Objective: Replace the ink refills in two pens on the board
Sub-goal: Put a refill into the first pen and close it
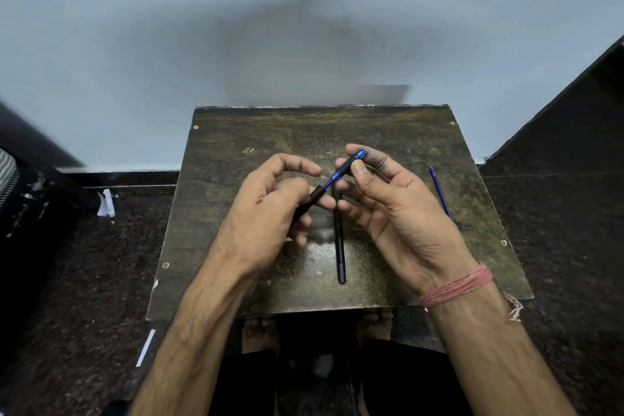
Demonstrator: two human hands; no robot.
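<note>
Above a worn dark board [388, 132] both hands hold one blue and black pen [337, 176], which slants up to the right. My left hand [270, 209] grips its lower black section. My right hand [381, 199] pinches its upper black grip near the blue tip. A blue stretch of the pen shows between the two black sections. A second dark pen [340, 246] lies on the board under my hands, pointing toward me. A thin blue refill [440, 192] lies near the board's right edge.
The board stands against a pale wall [202, 44] on a dark speckled floor [84, 280]. White paper scraps [107, 204] lie on the floor at left. My feet [260, 334] show below the board's near edge.
</note>
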